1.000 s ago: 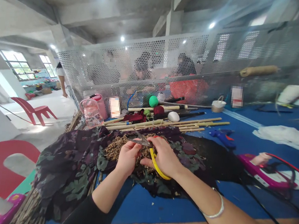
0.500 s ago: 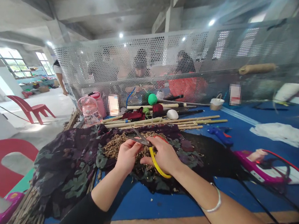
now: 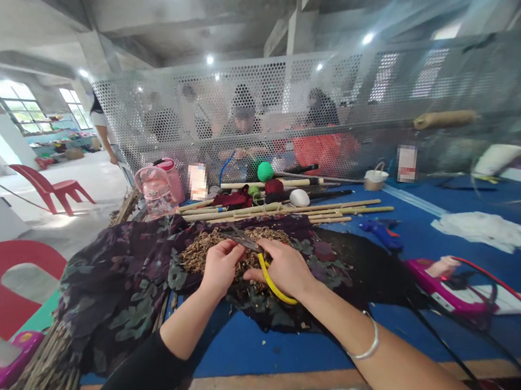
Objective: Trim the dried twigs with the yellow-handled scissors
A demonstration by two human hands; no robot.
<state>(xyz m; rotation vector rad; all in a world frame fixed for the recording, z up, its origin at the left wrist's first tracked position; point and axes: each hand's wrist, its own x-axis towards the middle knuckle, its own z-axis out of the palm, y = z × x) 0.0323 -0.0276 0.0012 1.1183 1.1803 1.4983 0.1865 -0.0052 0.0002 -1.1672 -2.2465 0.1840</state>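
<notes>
My right hand [image 3: 287, 271] is closed around a pair of scissors [image 3: 272, 283] with a yellow handle. Their dark blades point left, just above the fingertips of my left hand [image 3: 219, 271]. That left hand is pinched shut; whatever lies between its fingertips is too small or hidden to name. Beneath both hands spreads a heap of brown, dried, chopped-looking bits [image 3: 197, 249]. The heap rests on a dark cloth with a leaf and flower print [image 3: 117, 267], which covers part of the blue table [image 3: 271, 360].
Bamboo sticks [image 3: 356, 209], yarn balls and a white ball [image 3: 299, 198] lie behind the heap. To the right are a blue glue gun [image 3: 384, 236] and a magenta power strip [image 3: 445, 295]. A perforated metal screen [image 3: 168, 95] stands behind, with people beyond it. Stalks [image 3: 49, 365] are bundled at lower left.
The scissors' blades have shifted slightly up and look closer together. Both hands stay in nearly the same place, and the view has moved a little.
</notes>
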